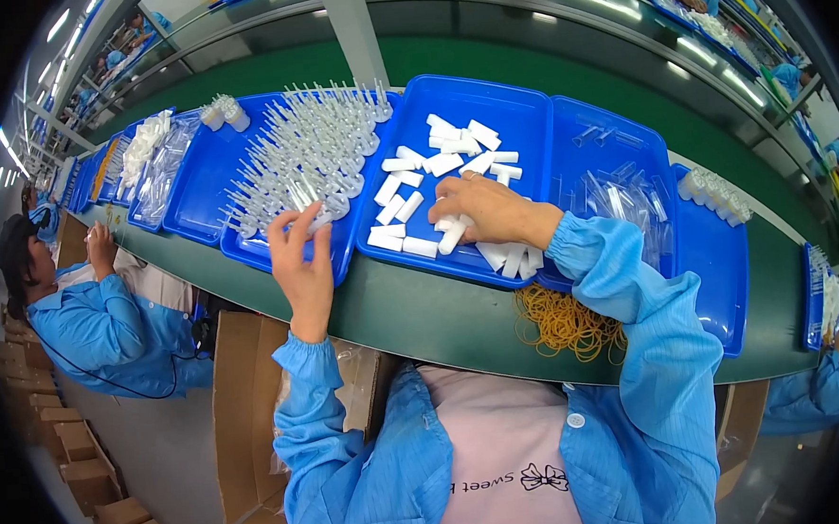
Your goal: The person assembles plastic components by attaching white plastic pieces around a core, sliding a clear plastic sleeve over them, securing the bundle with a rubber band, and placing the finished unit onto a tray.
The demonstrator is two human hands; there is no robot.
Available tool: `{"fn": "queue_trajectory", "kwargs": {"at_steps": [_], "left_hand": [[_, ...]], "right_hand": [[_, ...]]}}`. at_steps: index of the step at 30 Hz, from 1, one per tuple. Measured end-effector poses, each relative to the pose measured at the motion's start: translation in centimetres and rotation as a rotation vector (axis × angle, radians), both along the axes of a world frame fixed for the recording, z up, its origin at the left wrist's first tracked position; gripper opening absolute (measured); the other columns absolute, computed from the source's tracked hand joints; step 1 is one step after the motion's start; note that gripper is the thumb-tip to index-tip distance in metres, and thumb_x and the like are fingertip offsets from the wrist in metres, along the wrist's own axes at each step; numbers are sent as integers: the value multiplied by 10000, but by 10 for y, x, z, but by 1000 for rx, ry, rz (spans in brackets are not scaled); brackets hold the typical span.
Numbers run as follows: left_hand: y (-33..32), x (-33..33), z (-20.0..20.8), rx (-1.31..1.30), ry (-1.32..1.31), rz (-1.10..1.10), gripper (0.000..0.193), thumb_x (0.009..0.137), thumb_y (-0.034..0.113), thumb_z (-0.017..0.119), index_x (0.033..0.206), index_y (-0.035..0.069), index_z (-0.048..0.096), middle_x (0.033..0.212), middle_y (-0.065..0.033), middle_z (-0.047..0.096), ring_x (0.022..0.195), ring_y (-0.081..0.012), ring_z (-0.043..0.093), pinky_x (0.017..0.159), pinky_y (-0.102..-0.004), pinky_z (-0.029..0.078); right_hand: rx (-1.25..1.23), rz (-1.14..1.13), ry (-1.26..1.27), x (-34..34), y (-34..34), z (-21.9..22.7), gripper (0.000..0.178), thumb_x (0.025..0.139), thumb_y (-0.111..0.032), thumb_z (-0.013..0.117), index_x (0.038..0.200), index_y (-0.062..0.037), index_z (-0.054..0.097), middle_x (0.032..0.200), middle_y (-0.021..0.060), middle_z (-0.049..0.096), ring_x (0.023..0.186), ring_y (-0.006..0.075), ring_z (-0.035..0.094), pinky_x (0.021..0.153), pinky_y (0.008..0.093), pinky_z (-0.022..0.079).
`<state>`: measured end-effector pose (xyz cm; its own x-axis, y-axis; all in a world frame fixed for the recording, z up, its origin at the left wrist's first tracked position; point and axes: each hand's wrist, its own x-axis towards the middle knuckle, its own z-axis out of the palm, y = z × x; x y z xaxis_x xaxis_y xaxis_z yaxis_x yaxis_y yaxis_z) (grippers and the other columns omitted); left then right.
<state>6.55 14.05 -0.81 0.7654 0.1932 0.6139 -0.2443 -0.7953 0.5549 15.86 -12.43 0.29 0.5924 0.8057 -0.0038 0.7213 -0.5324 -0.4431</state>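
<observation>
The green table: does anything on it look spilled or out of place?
Only the rubber bands: a loose tangled heap lying straight on the green table beside the right hand's sleeve, while everything else sits in blue trays.

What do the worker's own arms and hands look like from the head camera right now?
Both arms wear light blue, finely striped work-coat sleeves with gathered elastic cuffs at the wrists. The left hand and right hand are bare: no gloves, rings or watch visible. The coat hangs open over a pale pink shirt.

This is a factory assembly line; a long green workbench carries many blue trays of small plastic parts; workers in blue coats sit along it; cardboard boxes stand below.
</observation>
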Motion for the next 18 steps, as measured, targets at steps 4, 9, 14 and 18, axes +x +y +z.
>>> {"fn": "queue_trajectory", "kwargs": {"at_steps": [4,9,14,18], "left_hand": [[-19,-21,1,-530,-85,-57,225,840,14,651,1060,50,680,1056,-59,500,857,-122,539,668,-235,460],[-65,-58,3,-534,-13,-209,197,841,-51,605,1031,1,615,1129,-70,463,913,-143,557,770,-255,492],[-85,-73,-9,-641,125,-385,252,810,-53,660,1047,3,594,1154,-70,430,944,-140,557,794,-253,500],[-91,-72,-13,-684,187,-406,256,803,-50,669,1043,2,596,1140,-68,431,945,-151,567,817,-261,509]], "right_hand": [[14,33,18,2,-6,0,415,662,-112,785,1058,-152,667,1115,83,544,1012,326,509,861,400,456],[39,7,109,0,-21,10,341,682,-102,751,1008,-135,660,1074,81,557,1021,304,514,899,400,426],[165,33,43,-34,-41,37,227,705,-109,701,927,-116,654,999,91,567,979,300,523,857,405,426],[232,59,-108,-80,-57,37,189,707,-71,664,892,-97,632,981,99,548,966,309,519,769,399,478]]}}
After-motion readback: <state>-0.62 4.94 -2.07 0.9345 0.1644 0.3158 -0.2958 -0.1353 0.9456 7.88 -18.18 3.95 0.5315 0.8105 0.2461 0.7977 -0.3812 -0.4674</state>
